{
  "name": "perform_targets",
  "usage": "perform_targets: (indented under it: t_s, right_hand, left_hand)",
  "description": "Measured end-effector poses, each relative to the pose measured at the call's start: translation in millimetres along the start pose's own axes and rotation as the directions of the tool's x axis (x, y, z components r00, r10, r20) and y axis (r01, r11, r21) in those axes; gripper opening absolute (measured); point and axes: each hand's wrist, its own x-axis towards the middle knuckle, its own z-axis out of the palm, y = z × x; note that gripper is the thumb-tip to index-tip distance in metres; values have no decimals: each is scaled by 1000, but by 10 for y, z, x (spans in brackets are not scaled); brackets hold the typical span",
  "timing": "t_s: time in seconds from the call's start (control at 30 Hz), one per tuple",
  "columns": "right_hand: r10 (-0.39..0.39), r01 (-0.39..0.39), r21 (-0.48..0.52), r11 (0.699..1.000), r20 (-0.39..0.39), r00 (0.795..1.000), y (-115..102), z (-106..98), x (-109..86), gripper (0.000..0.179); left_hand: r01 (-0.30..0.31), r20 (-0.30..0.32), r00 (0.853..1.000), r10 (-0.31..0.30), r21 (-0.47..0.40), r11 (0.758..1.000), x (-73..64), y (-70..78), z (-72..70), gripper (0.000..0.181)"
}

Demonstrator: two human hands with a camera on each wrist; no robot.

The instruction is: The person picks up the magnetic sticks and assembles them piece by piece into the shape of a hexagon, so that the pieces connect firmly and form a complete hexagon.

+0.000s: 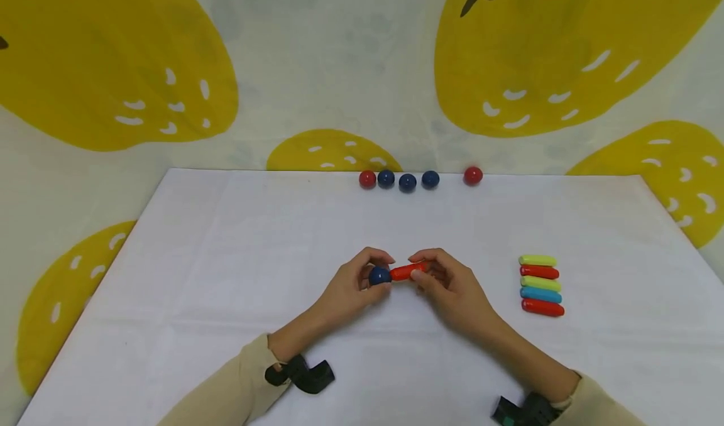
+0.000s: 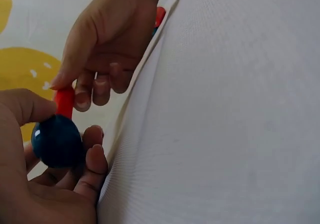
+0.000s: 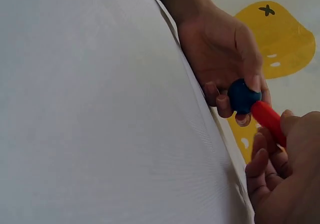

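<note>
My left hand [image 1: 352, 288] grips a dark blue ball [image 1: 379, 276] between thumb and fingers, over the middle of the table. From the right, my right hand [image 1: 452, 288] pinches a short red stick [image 1: 406, 272] by its far end. The stick's free end meets the ball's right side, so the two form one line. In the left wrist view the blue ball [image 2: 57, 141] is glossy, with the red stick [image 2: 64, 102] rising from it. The right wrist view has the red stick [image 3: 269, 121] end-on against the ball [image 3: 243, 96].
Along the table's back edge stand several balls: a red ball [image 1: 367, 180], blue ones such as this blue ball [image 1: 407, 183], and a red ball [image 1: 472, 175] set apart. To the right lies a column of sticks: yellow-green [image 1: 538, 260], red [image 1: 543, 307] and a blue stick [image 1: 540, 294].
</note>
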Motion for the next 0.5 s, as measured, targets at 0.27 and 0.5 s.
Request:
perform_targets:
  t_s: [0.27,0.5]
  right_hand:
    - [-74,75,-36,997,24,997,-71,79,118,29]
    - [-51,27,-166,986,-142,989,-228,41,434,28]
  left_hand:
    - [13,-23,1000,-14,-14,1000,-30,223,9,32]
    - [17,-175,984,-36,-113,993,-27,297,-15,31]
